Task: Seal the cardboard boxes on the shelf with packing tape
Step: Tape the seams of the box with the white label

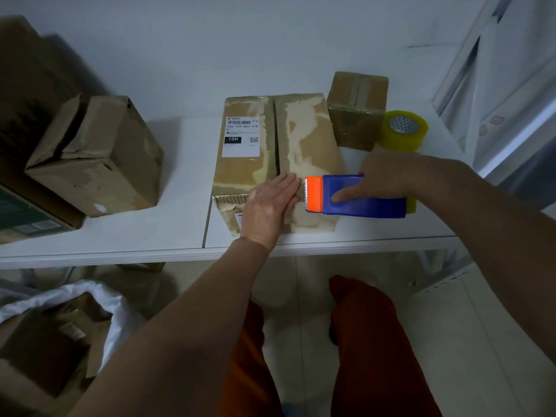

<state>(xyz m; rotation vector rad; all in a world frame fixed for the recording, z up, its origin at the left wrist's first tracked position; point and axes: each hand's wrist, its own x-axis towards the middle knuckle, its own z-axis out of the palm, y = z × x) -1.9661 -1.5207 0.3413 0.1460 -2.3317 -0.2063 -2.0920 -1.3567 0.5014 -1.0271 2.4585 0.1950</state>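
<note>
Head view. A long cardboard box (278, 158) lies on the white shelf (180, 188), its near end at the shelf's front edge, its two top flaps meeting along a lengthwise seam. A white shipping label (241, 136) sits on the left flap toward the far end.

The left hand (270, 206) lies flat, palm down, on the near end of the box top; its fingers (290, 188) are straight and pressed together, resting on the cardboard across the seam and curled round nothing.

The right hand (388, 179) grips a blue tape dispenser (364, 197) from above. One finger lies stretched along the blue side; the others wrap over the top, and how tightly they close cannot be told. The dispenser's orange toothed end (313, 194) points left, just beside the left fingertips, over the right flap. A sliver of yellow tape shows at the dispenser's rear.

A spare roll of yellowish tape (404, 130) stands near the shelf's right end, behind the right hand. A small box (356, 111), already taped along its top, stands just beside the roll and the long box's far right corner. A dented box (99, 155) with loose flaps rests toward the shelf's left end, against a larger box (27, 100) behind it.

Below the front edge, the person's orange-red trousers (370, 341) and a white bag (90, 299) holding more cardboard are visible.
</note>
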